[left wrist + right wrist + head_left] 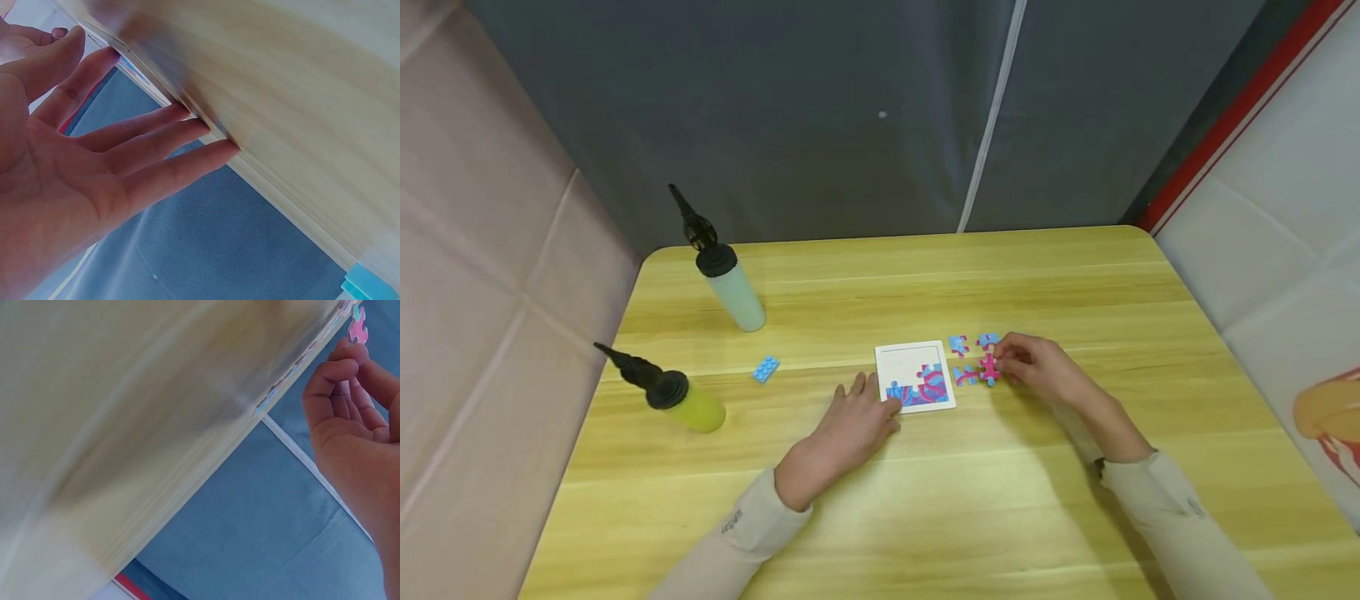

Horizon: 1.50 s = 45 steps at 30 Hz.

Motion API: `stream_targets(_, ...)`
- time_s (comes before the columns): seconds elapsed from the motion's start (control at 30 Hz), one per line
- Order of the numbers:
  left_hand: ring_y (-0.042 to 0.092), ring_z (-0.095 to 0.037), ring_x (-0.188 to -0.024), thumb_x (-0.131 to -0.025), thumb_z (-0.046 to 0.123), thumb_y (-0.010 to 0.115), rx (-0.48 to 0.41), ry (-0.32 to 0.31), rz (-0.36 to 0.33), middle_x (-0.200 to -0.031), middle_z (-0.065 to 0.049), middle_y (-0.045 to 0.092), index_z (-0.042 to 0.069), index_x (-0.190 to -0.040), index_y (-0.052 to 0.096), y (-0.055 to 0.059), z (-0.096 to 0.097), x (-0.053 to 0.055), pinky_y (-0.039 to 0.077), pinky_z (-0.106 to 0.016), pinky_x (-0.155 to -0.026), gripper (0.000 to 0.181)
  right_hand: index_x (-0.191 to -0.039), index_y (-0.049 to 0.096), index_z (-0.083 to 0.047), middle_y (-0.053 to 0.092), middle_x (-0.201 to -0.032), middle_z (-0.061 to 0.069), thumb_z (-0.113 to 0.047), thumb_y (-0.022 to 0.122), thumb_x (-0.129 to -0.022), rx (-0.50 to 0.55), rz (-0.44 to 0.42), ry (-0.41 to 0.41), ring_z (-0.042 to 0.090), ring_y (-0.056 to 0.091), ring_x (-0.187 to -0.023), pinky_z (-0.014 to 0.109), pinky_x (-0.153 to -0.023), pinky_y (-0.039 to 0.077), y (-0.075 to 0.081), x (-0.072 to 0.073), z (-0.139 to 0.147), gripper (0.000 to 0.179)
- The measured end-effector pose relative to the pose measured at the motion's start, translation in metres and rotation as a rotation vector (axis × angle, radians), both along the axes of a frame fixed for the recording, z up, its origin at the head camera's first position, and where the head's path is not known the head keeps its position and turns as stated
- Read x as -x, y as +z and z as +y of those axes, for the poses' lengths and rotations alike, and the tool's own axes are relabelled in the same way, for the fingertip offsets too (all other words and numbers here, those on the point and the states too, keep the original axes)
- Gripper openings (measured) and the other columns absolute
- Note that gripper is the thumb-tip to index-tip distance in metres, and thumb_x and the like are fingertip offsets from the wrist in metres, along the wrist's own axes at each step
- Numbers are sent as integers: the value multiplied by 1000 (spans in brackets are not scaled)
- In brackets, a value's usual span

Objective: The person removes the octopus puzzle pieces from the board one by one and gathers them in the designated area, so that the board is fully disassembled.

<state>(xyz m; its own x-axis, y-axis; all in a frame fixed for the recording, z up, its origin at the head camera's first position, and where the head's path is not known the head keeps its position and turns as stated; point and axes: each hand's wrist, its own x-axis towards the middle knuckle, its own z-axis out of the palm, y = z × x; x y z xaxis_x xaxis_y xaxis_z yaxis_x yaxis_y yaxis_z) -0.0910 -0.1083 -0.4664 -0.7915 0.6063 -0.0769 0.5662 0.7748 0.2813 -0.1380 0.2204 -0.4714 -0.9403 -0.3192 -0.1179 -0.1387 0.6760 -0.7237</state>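
Observation:
A white square puzzle frame (916,350) lies mid-table, its lower part filled with blue and pink pieces. My left hand (853,425) rests at the frame's lower left corner, fingers spread; in the left wrist view its fingertips (232,147) touch the tabletop and the frame's edge. Right of the frame, my right hand (1037,367) pinches a pink puzzle piece (989,367) between thumb and fingers. The right wrist view shows this pink piece (358,326) raised off the table. Loose blue and pink puzzle pieces (958,345) lie between the frame and the right hand.
A light blue toy brick (766,369) lies left of the frame. Farther left, a mint-green bottle (739,298) with a black top stands behind a yellow bottle (700,408) with a similar top. A grey curtain (820,125) hangs beyond the table's far edge.

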Motion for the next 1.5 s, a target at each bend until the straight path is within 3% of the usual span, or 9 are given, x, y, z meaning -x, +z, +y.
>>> stream_targets(0.23,52,-57,-133,-102,30,65,0,-1,2,-137,-35,57,13,-101,69,-1,0,0,47,-74,-98,17,-108,67,-4,71,-91,9,-4,62,-102,5,-5,-6,17,63,-74,23,-66,51,-1,-2,5,8)
stream_targets(0.6,52,-57,-134,-102,30,65,10,1,-2,-138,-36,56,13,-102,69,0,0,0,47,-74,-98,17,-105,69,-4,73,-90,6,0,62,-100,-92,51,-2,15,64,-83,24,-75,52,-4,-1,10,9)
stream_targets(0.9,53,-56,-133,-102,30,66,13,-5,15,-135,-35,58,13,-101,68,-1,1,1,49,-73,-97,17,-106,70,-5,73,-92,5,-2,61,-101,-139,73,17,16,63,-84,26,-76,52,-8,2,10,12)
stream_targets(1.5,57,-54,-128,-99,30,69,11,-6,55,-127,-31,62,14,-96,67,-1,1,1,51,-70,-92,17,-105,72,-3,75,-95,5,-3,64,-100,-131,50,56,13,62,-84,24,-75,51,-6,3,10,9)
